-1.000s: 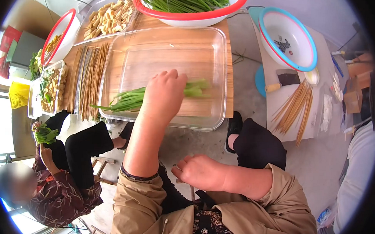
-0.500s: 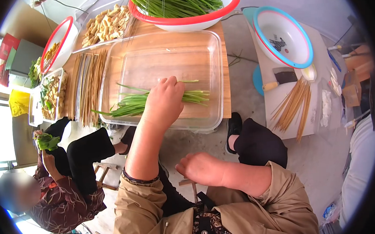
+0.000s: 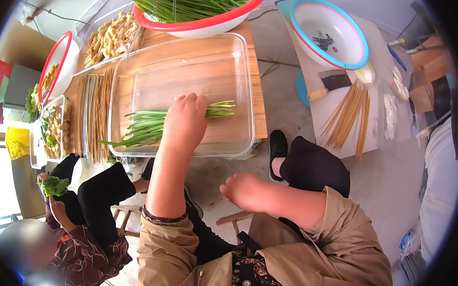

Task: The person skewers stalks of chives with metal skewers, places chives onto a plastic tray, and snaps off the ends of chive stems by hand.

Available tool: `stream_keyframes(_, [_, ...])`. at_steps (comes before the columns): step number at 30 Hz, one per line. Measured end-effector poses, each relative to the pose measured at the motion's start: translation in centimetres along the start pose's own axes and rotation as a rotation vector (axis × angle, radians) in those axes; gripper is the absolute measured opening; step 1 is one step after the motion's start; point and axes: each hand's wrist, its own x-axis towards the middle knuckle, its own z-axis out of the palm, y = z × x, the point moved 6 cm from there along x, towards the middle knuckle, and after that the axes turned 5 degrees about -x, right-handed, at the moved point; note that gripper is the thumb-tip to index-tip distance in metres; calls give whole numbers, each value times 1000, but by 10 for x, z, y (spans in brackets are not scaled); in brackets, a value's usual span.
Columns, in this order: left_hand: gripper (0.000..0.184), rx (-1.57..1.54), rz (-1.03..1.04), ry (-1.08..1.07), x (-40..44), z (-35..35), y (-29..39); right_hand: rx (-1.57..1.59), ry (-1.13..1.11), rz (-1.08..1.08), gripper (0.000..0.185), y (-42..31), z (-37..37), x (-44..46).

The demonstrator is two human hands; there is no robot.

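Observation:
A bunch of garlic chives lies in a large clear plastic tray. My left hand is closed around the bunch near its middle, with pale stem ends sticking out to the right and green leaves to the left. The parts under my palm are hidden. My right hand hovers in front of my lap, below the tray. Its fingers are curled in, and nothing shows sticking out of it.
A red-rimmed basin of chives stands behind the tray. Bamboo skewers lie at its left. On the right board are a blue-rimmed basin, a cleaver and more skewers. Another person sits at left, holding greens.
The chive bunch looks neater, with fewer strands straying above it. My right hand has moved up slightly and stays curled. The whole scene has shifted left in view.

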Motion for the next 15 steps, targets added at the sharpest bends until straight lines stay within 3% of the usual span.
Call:
stream_keyframes(5, [26,-25,48,37,-4,-8,5,204,-11,7,22,4,6,11])
stream_keyframes(7, [25,-28,43,44,-6,-12,6,753,131,-16,26,5,14,22])
stream_keyframes(8, [24,-28,26,52,-7,-15,6,754,145,-5,26,3,16,23])
stream_keyframes(10, [22,-30,4,29,-9,-19,6,1948,249,427,24,18,35,20])
stream_keyframes(11, [22,-65,4,14,-10,-21,5,2068,447,527,25,27,36,13])
stream_keyframes(12, [21,-101,1,-3,-11,-23,4,2068,459,531,25,33,38,12])
stream_keyframes(14, [20,-136,-17,-34,-13,-28,4,2199,833,610,27,58,37,2])
stream_keyframes(15, [20,-155,-29,-42,-15,-29,1,2222,903,584,28,63,36,0])
